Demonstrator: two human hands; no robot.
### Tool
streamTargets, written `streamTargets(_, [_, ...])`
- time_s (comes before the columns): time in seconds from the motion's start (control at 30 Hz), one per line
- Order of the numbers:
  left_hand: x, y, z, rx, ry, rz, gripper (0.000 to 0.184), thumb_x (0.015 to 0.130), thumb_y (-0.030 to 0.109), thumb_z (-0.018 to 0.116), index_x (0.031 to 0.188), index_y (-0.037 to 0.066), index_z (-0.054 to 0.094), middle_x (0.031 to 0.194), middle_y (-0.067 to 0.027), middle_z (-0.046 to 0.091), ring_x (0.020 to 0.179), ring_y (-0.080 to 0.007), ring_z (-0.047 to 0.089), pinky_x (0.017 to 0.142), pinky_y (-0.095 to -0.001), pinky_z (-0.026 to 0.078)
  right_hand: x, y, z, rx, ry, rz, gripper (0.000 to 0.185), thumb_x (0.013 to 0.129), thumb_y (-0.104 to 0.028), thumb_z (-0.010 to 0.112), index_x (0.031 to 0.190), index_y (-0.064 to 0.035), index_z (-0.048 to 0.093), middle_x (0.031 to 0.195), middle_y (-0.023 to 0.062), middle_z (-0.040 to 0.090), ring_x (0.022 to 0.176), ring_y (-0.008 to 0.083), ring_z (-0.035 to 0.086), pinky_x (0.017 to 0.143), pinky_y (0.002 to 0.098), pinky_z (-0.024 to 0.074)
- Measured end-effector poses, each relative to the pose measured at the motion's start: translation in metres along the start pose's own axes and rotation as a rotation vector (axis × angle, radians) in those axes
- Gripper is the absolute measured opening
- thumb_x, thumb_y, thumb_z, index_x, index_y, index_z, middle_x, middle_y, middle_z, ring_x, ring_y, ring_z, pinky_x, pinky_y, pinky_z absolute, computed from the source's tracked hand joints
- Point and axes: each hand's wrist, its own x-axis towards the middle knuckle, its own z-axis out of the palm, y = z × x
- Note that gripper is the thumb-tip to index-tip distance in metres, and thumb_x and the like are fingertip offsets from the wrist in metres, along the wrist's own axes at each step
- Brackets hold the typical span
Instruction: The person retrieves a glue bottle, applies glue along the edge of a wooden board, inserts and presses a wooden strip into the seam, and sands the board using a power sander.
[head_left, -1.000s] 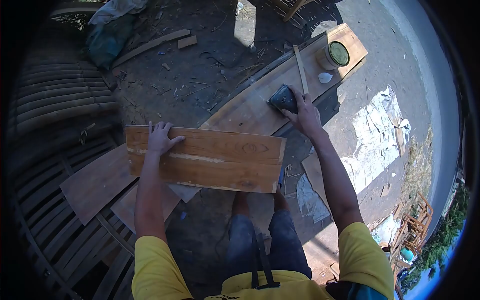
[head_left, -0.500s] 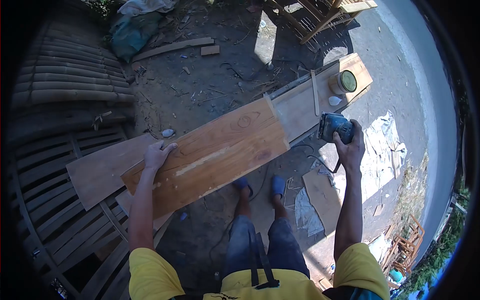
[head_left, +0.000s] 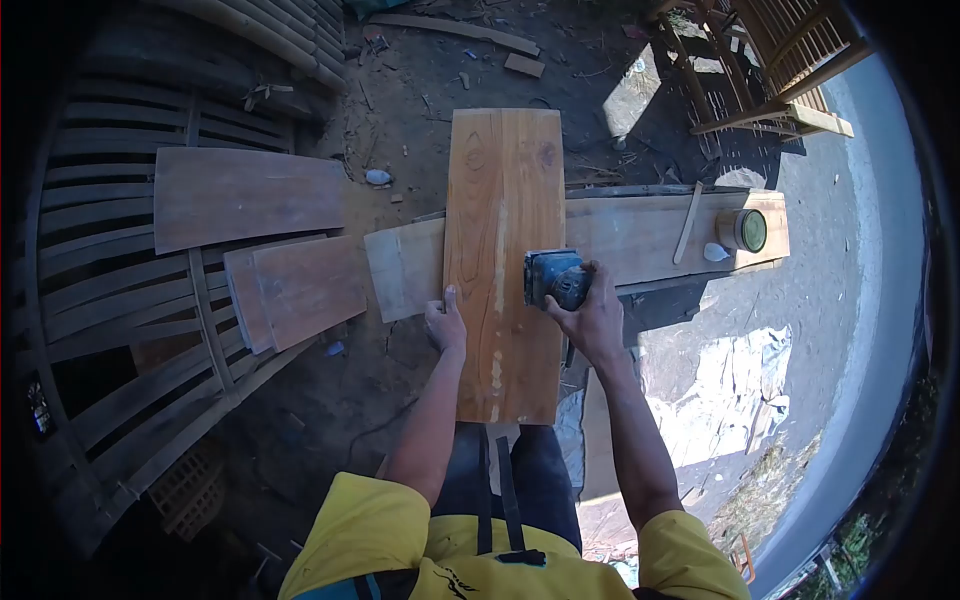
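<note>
A varnish-brown board (head_left: 480,230) with a pale streak down its middle lies lengthwise toward me, across the long plank bench (head_left: 640,225). My left hand (head_left: 446,322) grips the board's left edge, thumb on top and fingers curled at the side. My right hand (head_left: 592,318) is wrapped round a blue power sander (head_left: 556,278), which is over the board's right edge; whether its pad touches the wood I cannot tell.
A tin (head_left: 742,230), a thin stick (head_left: 688,222) and a white scraper-like piece (head_left: 715,252) are on the bench's right part. Loose boards (head_left: 245,200) lie on the slatted bamboo frame (head_left: 120,220) at left. A bamboo chair (head_left: 780,60) stands at upper right.
The brown board has turned from slanting to pointing straight ahead, and now lies across the bench. The sander has moved left to the board. My left hand has shifted right with the board's edge.
</note>
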Motion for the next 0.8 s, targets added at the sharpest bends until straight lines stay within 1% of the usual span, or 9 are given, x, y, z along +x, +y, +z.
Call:
streamTargets(0.07, [-0.023,-0.031,0.002,-0.191,0.097,0.105,0.056,0.096,0.053,0.076,0.087,-0.001,0.066,0.075,-0.0124,0.065,0.072,-0.022,0.059,0.073,-0.041,0.05,0.008,-0.006,0.039,-0.054,-0.065,-0.19,0.079,0.079,-0.032,0.09,0.138,-0.0058,0.046,0.125,0.0241,0.058,0.098,0.0468,0.071,0.082,0.0542,0.0599])
streamTargets(0.1, [-0.031,-0.049,0.0,-0.201,0.124,0.076,0.056,0.096,0.053,0.076,0.087,-0.001,0.066,0.075,-0.0124,0.065,0.072,-0.022,0.059,0.073,-0.041,0.05,0.012,-0.011,0.054,-0.06,-0.092,-0.221,0.079,0.079,-0.032,0.09,0.138,-0.0058,0.046,0.125,0.0241,0.058,0.098,0.0468,0.071,0.082,0.0542,0.0599])
streamTargets(0.23, [-0.069,-0.118,0.002,-0.27,-0.266,-0.076,0.053,0.095,0.05,0.078,0.093,-0.003,0.073,0.074,-0.0094,0.066,0.072,-0.016,0.059,0.072,-0.0386,0.05,0.005,-0.023,0.103,-0.241,-0.37,-0.31,0.078,0.079,-0.028,0.088,0.142,-0.0107,0.046,0.127,0.0238,0.054,0.101,0.0453,0.07,0.079,0.0538,0.0602])
streamTargets(0.3, [-0.092,-0.133,0.017,-0.436,-0.314,0.064,0.053,0.095,0.049,0.078,0.093,-0.004,0.073,0.076,-0.01,0.069,0.07,-0.0164,0.059,0.07,-0.0386,0.05,-0.005,-0.024,0.125,-0.282,-0.347,-0.481,0.081,0.077,-0.03,0.09,0.144,-0.0138,0.047,0.123,0.0216,0.056,0.107,0.0448,0.068,0.081,0.0545,0.0593])
streamTargets(0.33, [-0.097,-0.14,0.022,-0.243,-0.415,0.119,0.061,0.094,0.06,0.072,0.096,-0.001,0.073,0.083,-0.0198,0.073,0.078,-0.0295,0.071,0.075,-0.0418,0.053,-0.009,-0.023,0.138,-0.254,-0.268,-0.593,0.085,0.079,-0.031,0.088,0.15,-0.0159,0.044,0.122,0.022,0.056,0.107,0.0451,0.067,0.08,0.054,0.0597])
streamTargets(0.47, [-0.106,-0.132,0.019,-0.189,-0.503,0.126,0.055,0.097,0.051,0.074,0.093,-0.003,0.072,0.08,-0.0156,0.073,0.07,-0.0256,0.066,0.07,-0.0401,0.052,-0.006,-0.03,0.179,-0.291,-0.283,-0.579,0.09,0.076,-0.022,0.087,0.153,-0.0155,0.042,0.124,0.0235,0.053,0.106,0.0462,0.065,0.08,0.0522,0.0599])
streamTargets(0.67, [-0.112,-0.141,0.04,-0.339,-0.455,0.079,0.058,0.094,0.055,0.075,0.096,-0.002,0.07,0.078,-0.0204,0.07,0.072,-0.0343,0.069,0.07,-0.0453,0.053,0.079,-0.123,0.21,-0.3,-0.106,-0.524,0.082,0.08,-0.025,0.082,0.151,-0.012,0.042,0.119,0.0243,0.052,0.096,0.0475,0.067,0.074,0.0546,0.0596])
streamTargets(0.73, [-0.111,-0.146,0.044,-0.18,-0.524,0.051,0.069,0.094,0.064,0.069,0.115,-0.002,0.071,0.104,-0.0258,0.075,0.097,-0.0426,0.073,0.083,-0.0502,0.056,0.091,-0.136,0.214,-0.295,-0.11,-0.485,0.08,0.081,-0.026,0.081,0.15,-0.0114,0.043,0.119,0.0249,0.052,0.092,0.0477,0.068,0.073,0.0551,0.0596])
streamTargets(0.8, [-0.111,-0.148,0.044,-0.215,-0.545,0.035,0.07,0.095,0.064,0.069,0.119,-0.002,0.07,0.109,-0.0265,0.075,0.102,-0.0441,0.072,0.087,-0.0502,0.056,0.094,-0.138,0.218,-0.29,-0.086,-0.439,0.083,0.084,-0.035,0.083,0.153,-0.0143,0.041,0.119,0.0256,0.053,0.089,0.0492,0.07,0.072,0.0581,0.0589])
